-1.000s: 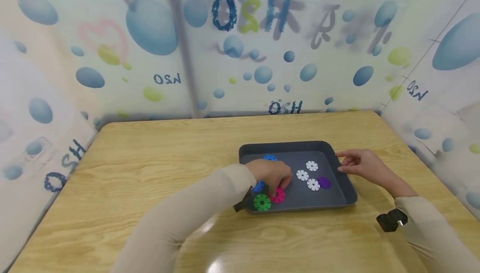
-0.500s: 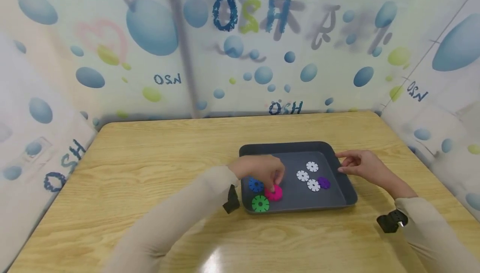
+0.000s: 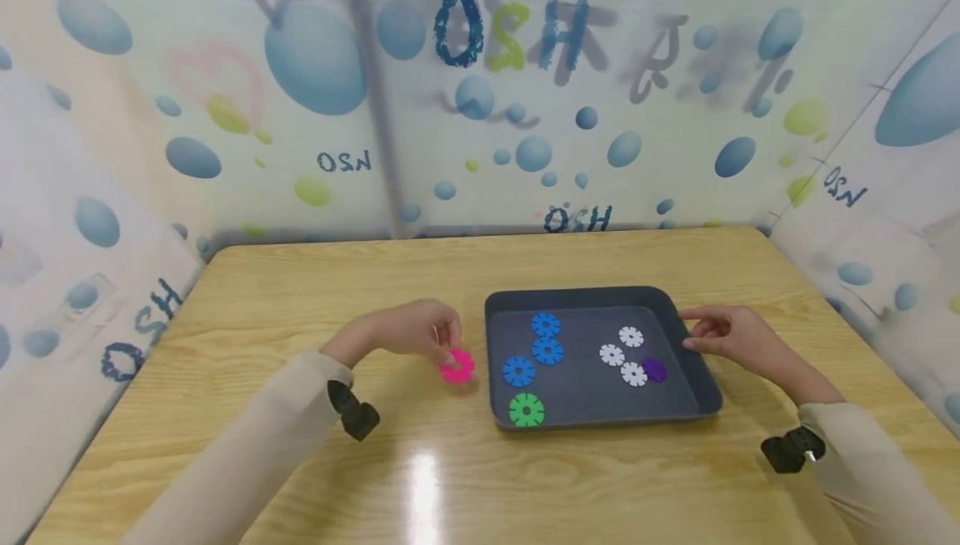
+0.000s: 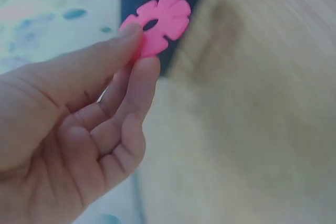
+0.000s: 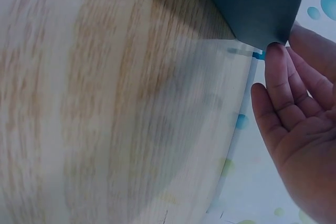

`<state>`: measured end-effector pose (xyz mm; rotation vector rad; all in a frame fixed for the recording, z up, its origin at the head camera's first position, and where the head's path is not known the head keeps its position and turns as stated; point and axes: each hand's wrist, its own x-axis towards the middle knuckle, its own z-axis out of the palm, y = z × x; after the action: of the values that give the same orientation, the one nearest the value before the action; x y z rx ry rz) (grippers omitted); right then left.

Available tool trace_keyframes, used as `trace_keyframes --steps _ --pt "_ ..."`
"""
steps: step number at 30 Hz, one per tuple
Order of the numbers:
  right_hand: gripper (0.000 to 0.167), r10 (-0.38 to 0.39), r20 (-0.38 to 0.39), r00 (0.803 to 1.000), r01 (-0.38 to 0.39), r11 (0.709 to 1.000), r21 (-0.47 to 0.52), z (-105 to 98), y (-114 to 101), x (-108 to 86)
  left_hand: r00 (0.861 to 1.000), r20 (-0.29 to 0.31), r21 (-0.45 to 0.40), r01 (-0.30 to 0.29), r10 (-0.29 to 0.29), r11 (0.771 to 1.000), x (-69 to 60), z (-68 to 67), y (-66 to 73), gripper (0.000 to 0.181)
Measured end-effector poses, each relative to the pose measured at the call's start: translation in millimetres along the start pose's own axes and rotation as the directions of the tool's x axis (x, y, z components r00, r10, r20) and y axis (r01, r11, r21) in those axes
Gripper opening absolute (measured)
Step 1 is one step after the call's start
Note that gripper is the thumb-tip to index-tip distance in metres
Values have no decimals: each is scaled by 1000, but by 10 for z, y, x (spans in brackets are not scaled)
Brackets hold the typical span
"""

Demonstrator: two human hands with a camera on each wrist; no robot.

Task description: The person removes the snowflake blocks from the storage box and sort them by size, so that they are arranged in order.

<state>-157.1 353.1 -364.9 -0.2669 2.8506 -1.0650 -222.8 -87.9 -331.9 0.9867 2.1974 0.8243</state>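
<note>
My left hand pinches a pink notched disc between thumb and fingers, over the table just left of the dark grey tray. The left wrist view shows the pink disc held at the fingertips of the left hand. On the tray's left side lie three blue discs and a green disc; on its right, three white discs and a purple disc. With its fingertips, my right hand touches the tray's right wall, as the right hand also does in the right wrist view.
The wooden table extends around the tray. Behind it and at both sides hangs a pale sheet with blue and green spots and lettering. Black bands are on both wrists.
My left hand has taken hold of the pink disc and carried it left out of the tray, uncovering the blue discs. My right hand has stayed at the tray's right side. The head view has shifted slightly.
</note>
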Motion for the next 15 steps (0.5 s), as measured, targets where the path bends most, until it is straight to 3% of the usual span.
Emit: trace_keyframes --steps 7,15 --pt "48 21 3 1000 -21 1000 1 0 2 -11 998 -56 0 40 -40 999 39 108 -260 13" --pt "46 10 -8 1000 -10 1000 8 9 6 -8 998 -45 13 45 -44 999 109 153 -357 12"
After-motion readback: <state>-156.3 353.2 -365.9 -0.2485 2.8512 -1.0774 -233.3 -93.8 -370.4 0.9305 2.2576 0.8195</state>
